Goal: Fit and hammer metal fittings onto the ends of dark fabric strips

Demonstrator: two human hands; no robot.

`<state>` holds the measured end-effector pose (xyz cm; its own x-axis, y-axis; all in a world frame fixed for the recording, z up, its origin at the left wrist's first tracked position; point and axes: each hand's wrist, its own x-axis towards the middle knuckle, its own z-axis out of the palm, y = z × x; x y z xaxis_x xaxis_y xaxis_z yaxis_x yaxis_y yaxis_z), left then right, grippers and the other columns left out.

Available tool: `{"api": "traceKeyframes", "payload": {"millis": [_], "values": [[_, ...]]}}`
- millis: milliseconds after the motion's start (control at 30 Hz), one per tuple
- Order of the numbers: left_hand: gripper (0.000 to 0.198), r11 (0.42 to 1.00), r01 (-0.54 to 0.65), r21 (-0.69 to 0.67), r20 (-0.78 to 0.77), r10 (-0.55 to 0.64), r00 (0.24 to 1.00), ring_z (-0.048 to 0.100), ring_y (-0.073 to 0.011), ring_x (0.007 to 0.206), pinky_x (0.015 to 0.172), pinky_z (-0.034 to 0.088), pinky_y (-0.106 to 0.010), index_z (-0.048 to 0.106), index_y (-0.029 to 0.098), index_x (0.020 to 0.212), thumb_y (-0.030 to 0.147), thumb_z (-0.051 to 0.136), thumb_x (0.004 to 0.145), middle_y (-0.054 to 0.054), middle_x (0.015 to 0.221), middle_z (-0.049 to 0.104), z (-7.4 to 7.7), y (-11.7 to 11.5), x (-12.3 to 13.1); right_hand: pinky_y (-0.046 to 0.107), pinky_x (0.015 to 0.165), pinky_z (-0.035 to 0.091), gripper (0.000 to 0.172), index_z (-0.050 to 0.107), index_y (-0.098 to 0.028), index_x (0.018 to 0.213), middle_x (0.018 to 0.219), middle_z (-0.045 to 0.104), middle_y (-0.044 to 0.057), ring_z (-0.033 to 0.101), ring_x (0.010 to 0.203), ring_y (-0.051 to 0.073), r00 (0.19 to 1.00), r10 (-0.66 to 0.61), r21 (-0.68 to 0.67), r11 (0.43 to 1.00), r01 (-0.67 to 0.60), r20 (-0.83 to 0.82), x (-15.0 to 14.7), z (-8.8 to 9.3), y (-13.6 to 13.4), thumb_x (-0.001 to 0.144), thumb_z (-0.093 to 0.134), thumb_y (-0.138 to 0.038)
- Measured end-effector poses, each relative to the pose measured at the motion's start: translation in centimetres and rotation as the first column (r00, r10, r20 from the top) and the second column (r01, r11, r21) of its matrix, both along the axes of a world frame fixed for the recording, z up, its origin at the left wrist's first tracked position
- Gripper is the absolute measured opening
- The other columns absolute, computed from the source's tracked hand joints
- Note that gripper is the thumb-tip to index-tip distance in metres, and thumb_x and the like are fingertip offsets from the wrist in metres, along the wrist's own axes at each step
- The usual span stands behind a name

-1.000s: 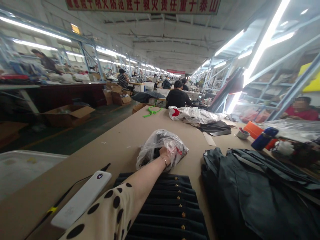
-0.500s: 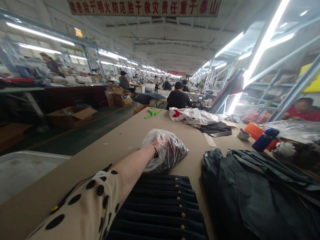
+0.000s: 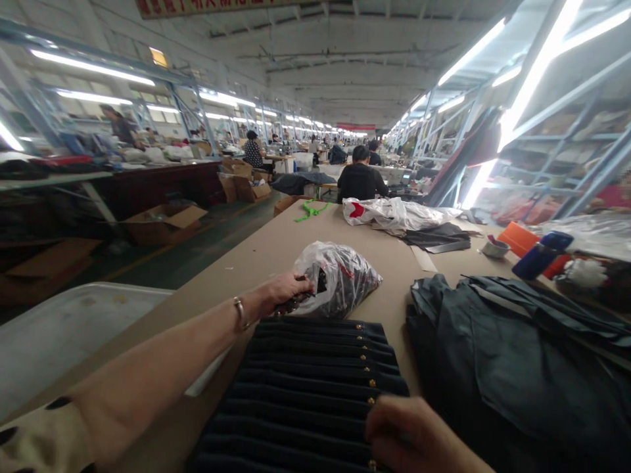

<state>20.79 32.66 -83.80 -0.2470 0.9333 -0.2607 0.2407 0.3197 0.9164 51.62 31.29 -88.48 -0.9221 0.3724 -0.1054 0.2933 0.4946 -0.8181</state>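
Note:
My left hand (image 3: 288,292), with a bracelet at the wrist, is closed around a bunch of small dark, shiny pieces just outside the mouth of a clear plastic bag (image 3: 348,272). More dark contents show through the bag, which lies on its side. Below it is a stack of dark folded fabric pieces (image 3: 305,381), overlapped in rows, with gold-coloured buttons along the right edge. My right hand (image 3: 409,430) is over the lower right of this stack, near the buttons. Its fingers are curled and slightly blurred; what they hold, if anything, is hidden.
A pile of dark green-black fabric (image 3: 507,355) lies at the right. Farther back on the table (image 3: 256,253) are a white plastic bag (image 3: 399,211), grey cloth (image 3: 438,238), green strips (image 3: 311,210) and a small cup (image 3: 494,247). A white bin (image 3: 123,295) stands at the left; people sit beyond.
My left hand has come out of the clear bag with small dark pieces in its fingers. My right hand has entered over the buttoned stack. The view has shifted.

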Motion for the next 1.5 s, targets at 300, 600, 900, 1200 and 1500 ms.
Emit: {"api": "traceKeyframes", "payload": {"millis": [300, 600, 900, 1200, 1500], "values": [[0.033, 0.999, 0.015, 0.030, 0.350, -0.024, 0.937, 0.040, -0.0047, 0.036, 0.033, 0.029, -0.015, 0.050, 0.019, 0.079, 0.047, 0.065, 0.069, 0.008, 0.049, 0.043, -0.3, -3.9, 6.3, 0.020, 0.048, 0.042, 0.041, 0.055, -0.015, 0.092, 0.067, 0.057, -0.002, 0.052, 0.053, 0.008, 0.776, -0.556, -0.831, 0.551, 0.076, -0.297, -10.0, -0.4, 4.0, 0.067, 0.069, -0.044], [0.029, 0.998, -0.067, 0.015, 0.279, 0.060, 0.958, 0.042, -0.0048, 0.037, 0.034, 0.030, -0.016, 0.055, 0.017, 0.093, 0.036, 0.064, 0.073, 0.007, 0.052, 0.045, -1.3, -0.3, 7.0, 0.018, 0.043, 0.039, 0.026, 0.056, -0.015, 0.072, 0.051, 0.055, -0.005, 0.049, 0.043, 0.007, 0.633, -0.664, -0.711, 0.660, 0.244, -0.399, -10.0, -0.1, 9.2, 0.061, 0.071, -0.033], [0.029, 0.982, 0.154, -0.112, 0.280, -0.118, 0.953, 0.043, -0.0071, 0.038, 0.033, 0.026, -0.018, 0.055, 0.016, 0.087, 0.044, 0.055, 0.077, 0.004, 0.055, 0.047, -2.0, 2.6, 6.1, 0.020, 0.049, 0.045, 0.029, 0.058, -0.015, 0.074, 0.058, 0.061, -0.003, 0.055, 0.048, 0.007, 0.690, -0.604, -0.709, 0.681, 0.185, -0.400, -9.7, -1.4, 11.9, 0.058, 0.075, -0.033], [0.017, 0.966, 0.189, -0.178, -0.084, -0.206, 0.975, 0.041, -0.0082, 0.039, 0.038, 0.026, -0.022, 0.052, 0.018, 0.068, 0.032, 0.061, 0.066, 0.004, 0.052, 0.048, -3.7, 3.7, 6.3, 0.022, 0.057, 0.045, 0.021, 0.066, -0.014, 0.084, 0.060, 0.061, -0.002, 0.054, 0.054, 0.008, 0.866, -0.405, -0.350, 0.888, 0.297, -0.293, -8.6, -4.9, 13.5, 0.070, 0.061, -0.028], [0.012, 0.918, 0.213, -0.335, -0.496, -0.363, 0.789, 0.033, -0.0069, 0.037, 0.042, 0.020, -0.023, 0.051, 0.017, 0.053, 0.018, 0.060, 0.061, 0.008, 0.037, 0.037, -3.7, 6.0, 8.2, 0.021, 0.056, 0.037, 0.016, 0.071, -0.017, 0.065, 0.055, 0.059, -0.003, 0.050, 0.057, 0.010, 0.938, -0.340, 0.093, 0.934, 0.344, -0.062, -8.7, -6.0, 15.2, 0.061, 0.058, -0.009]]}}
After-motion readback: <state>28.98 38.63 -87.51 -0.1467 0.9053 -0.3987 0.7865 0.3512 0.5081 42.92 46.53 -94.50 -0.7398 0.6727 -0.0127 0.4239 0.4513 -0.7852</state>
